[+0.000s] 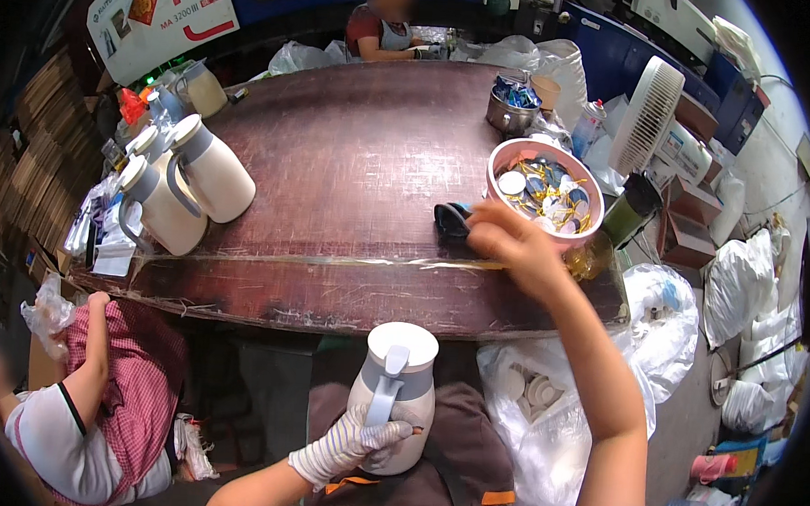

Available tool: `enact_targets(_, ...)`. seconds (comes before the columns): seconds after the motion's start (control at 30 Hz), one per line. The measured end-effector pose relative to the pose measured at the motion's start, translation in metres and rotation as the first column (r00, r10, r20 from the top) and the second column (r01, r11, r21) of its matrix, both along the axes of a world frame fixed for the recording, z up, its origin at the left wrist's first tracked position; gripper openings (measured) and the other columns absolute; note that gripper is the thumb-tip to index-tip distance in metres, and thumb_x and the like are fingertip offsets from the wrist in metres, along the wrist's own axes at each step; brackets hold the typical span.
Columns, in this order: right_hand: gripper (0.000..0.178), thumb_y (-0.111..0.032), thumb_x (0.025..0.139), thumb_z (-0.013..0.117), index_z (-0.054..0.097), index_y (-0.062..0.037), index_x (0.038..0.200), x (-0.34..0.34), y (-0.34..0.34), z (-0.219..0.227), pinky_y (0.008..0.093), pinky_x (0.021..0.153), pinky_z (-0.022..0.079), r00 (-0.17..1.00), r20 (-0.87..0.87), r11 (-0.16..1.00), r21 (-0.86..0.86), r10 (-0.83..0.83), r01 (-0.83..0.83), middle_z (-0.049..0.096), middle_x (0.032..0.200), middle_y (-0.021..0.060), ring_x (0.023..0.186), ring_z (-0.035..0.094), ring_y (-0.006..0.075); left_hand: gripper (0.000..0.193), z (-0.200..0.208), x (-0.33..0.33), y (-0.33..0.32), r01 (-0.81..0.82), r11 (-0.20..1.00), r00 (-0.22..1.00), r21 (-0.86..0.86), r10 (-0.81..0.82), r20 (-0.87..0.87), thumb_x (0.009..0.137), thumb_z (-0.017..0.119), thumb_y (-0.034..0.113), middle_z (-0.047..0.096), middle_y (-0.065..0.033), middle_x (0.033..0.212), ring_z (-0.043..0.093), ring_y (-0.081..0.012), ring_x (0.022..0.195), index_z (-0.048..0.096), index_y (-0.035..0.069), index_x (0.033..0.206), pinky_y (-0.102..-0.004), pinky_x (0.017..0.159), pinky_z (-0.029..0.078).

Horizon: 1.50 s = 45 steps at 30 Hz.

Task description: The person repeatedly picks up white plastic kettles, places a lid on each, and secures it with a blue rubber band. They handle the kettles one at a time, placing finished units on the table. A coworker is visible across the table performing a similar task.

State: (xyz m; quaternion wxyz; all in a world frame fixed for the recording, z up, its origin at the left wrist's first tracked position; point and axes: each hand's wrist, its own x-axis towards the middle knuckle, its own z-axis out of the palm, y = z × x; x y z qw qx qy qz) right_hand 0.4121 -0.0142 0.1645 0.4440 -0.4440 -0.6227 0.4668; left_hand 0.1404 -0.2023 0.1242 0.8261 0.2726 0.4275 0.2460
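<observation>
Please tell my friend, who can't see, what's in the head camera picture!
The gloved left hand holds a white jug at the person's lap. The bare right hand is by a black object on a brown table, near a pink basin.

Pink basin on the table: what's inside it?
Inside the pink basin, white discs and dark discs lie heaped with yellow strips. The heap covers the basin's bottom, so anything underneath is hidden; the right hand hides part of the near rim.
</observation>
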Motion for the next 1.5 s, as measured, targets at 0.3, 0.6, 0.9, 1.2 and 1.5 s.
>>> enact_targets(0.3, 0.044, -0.024, 0.074, 0.071, 0.065, -0.0127, 0.116, 0.062, 0.135, -0.041, 0.0452, 0.097, 0.044, 0.220, 0.876, 0.902, 0.423, -0.430, 0.080, 0.063, 0.121, 0.0081, 0.116, 0.057, 0.0312, 0.026, -0.012, 0.018, 0.034, -0.205, 0.979, 0.976, 0.010, 0.204, 0.079, 0.093, 0.066, 0.023, 0.048, 0.0013, 0.062, 0.045, -0.0087, 0.053, 0.064, 0.004, 0.109, -0.0254, 0.050, 0.038)
enact_targets(0.6, 0.022, -0.023, 0.089, 0.059, 0.070, -0.0064, 0.098, 0.075, 0.111, -0.035, 0.0392, 0.075, 0.050, 0.566, 0.432, 0.702, 0.555, -0.702, 0.447, 0.068, 0.091, 0.0136, 0.086, 0.066, 0.0291, 0.057, -0.017, 0.013, 0.045, -0.221, 0.972, 0.964, -0.078, 0.230, 0.136, 0.092, 0.056, 0.050, 0.060, -0.0100, 0.072, 0.062, -0.0222, 0.066, 0.057, -0.003, 0.112, -0.0336, 0.063, 0.053)
enact_targets(0.9, 0.017, -0.017, 0.090, 0.069, 0.068, -0.0021, 0.099, -0.040, -0.124, -0.098, 0.0199, 0.059, 0.043, 0.970, -0.144, 0.899, -0.421, -0.197, 0.120, 0.066, 0.083, -0.0008, 0.071, 0.056, 0.0045, 0.033, -0.043, -0.011, 0.020, -0.401, 0.905, 0.916, 0.140, 0.393, 0.077, 0.094, 0.064, 0.025, 0.069, -0.0078, 0.099, 0.069, -0.0176, 0.084, 0.061, 0.001, 0.117, -0.0302, 0.073, 0.057)
enact_targets(1.2, 0.021, -0.020, 0.095, 0.061, 0.067, -0.0008, 0.103, -0.112, -0.160, -0.104, 0.0231, 0.071, 0.047, 0.932, -0.315, 0.922, -0.383, -0.181, 0.050, 0.068, 0.091, 0.0023, 0.083, 0.062, 0.0087, 0.024, -0.060, -0.015, 0.021, -0.278, 0.805, 0.877, 0.525, 0.436, -0.204, 0.091, 0.066, 0.014, 0.064, -0.0019, 0.090, 0.058, -0.0051, 0.077, 0.061, 0.002, 0.111, -0.0211, 0.065, 0.049)
enact_targets(1.5, 0.027, -0.015, 0.095, 0.055, 0.061, -0.0025, 0.119, -0.085, -0.150, -0.079, 0.0329, 0.087, 0.047, 0.583, -0.808, 0.883, -0.334, -0.087, -0.331, 0.067, 0.108, 0.0087, 0.104, 0.064, 0.0189, 0.024, -0.032, -0.021, 0.032, -0.638, 0.638, 0.742, 0.431, 0.659, 0.122, 0.095, 0.063, 0.022, 0.064, -0.0069, 0.091, 0.061, -0.0093, 0.068, 0.051, 0.006, 0.107, -0.0227, 0.061, 0.053)
